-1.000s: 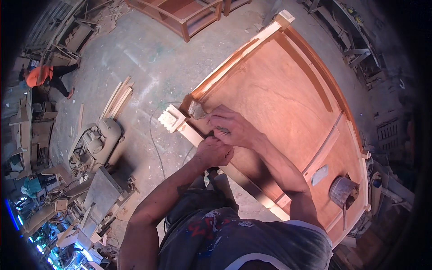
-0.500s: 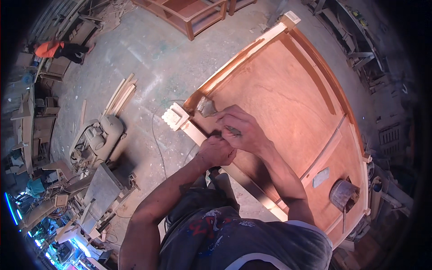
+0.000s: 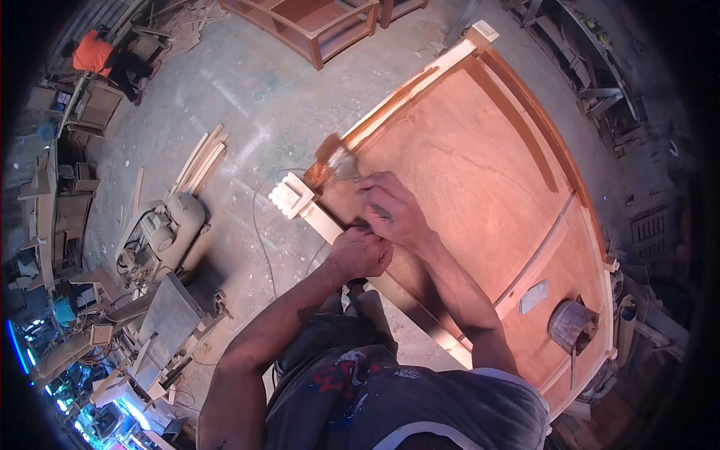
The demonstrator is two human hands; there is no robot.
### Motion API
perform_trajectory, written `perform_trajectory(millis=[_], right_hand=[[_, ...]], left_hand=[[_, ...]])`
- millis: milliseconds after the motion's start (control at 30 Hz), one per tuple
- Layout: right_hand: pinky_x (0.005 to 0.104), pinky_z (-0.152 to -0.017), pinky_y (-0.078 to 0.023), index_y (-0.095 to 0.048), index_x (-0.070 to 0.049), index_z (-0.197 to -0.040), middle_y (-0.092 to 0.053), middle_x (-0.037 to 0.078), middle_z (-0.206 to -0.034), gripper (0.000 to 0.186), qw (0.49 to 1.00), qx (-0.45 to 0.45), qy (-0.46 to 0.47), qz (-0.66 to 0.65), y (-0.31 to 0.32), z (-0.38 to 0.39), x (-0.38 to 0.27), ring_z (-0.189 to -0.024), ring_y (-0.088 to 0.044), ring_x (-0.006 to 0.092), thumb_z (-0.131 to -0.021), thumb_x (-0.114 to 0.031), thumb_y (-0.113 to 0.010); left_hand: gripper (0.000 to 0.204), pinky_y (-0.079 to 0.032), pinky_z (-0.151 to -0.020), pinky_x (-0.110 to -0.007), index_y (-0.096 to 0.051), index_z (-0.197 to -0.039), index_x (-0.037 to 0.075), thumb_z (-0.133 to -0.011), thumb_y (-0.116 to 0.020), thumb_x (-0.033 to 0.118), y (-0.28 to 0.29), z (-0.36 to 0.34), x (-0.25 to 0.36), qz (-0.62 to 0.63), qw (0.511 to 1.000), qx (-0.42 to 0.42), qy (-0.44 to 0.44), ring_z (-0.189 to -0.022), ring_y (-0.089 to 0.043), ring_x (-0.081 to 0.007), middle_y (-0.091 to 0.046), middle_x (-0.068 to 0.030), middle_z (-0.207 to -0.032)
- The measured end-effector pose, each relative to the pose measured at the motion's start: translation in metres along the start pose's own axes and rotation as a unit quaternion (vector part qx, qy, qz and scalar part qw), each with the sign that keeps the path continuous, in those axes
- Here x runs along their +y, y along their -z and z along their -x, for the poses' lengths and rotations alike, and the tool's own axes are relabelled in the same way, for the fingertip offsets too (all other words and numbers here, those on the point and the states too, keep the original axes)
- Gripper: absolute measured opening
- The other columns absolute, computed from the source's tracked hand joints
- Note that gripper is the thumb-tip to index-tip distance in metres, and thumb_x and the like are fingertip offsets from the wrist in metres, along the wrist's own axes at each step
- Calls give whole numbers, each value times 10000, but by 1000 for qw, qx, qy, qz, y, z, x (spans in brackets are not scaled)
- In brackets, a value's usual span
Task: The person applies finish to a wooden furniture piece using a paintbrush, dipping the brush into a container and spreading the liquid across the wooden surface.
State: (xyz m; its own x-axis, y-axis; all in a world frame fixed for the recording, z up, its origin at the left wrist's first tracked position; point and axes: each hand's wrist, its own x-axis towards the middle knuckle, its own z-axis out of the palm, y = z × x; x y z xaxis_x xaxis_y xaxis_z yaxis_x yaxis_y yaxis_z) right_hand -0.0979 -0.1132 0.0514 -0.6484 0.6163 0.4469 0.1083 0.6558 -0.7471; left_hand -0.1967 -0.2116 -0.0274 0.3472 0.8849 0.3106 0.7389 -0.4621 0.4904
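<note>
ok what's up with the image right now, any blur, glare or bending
In the head view, the brown-and-white thing beyond the right hand is blurred; blue-white lights glare at lower left; a dark shadow falls on the wooden panel; fisheye distortion bends edges, corners going black.

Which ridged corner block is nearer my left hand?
The left block, up and left of your left hand; the top block sits at the panel's far corner.

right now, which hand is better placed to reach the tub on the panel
Probably the right hand: it is over the panel, and its forearm lies between the left hand and the tub. That hand's grip is unclear.
</note>
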Motion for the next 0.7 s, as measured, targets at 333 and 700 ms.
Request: perform_trajectory(millis=[333, 700], right_hand=[[316, -810, -503, -645, -7, -837, -661, 100, -1091, 120, 999, 40, 1, -20, -13, 30, 2, -938, -603, 266, -736, 56, -630], [245, -643, -440, -672, 3, -880, -684, 74, -967, 141, 971, 179, -151, 41, 66, -17, 73, -707, -546, 155, -754, 27, -611]], left_hand=[[183, -462, -501, -388, -675, -719, 95, -765, -615, 261, 10, 1, 10, 0, 999, -23, 27, -567, -597, -293, -688, -108, -769], [119, -488, -605, -352, -601, -695, 101, -787, -603, 177, 20, -5, 15, 8, 999, -32, 5, -652, -614, -276, -639, -83, -704]])
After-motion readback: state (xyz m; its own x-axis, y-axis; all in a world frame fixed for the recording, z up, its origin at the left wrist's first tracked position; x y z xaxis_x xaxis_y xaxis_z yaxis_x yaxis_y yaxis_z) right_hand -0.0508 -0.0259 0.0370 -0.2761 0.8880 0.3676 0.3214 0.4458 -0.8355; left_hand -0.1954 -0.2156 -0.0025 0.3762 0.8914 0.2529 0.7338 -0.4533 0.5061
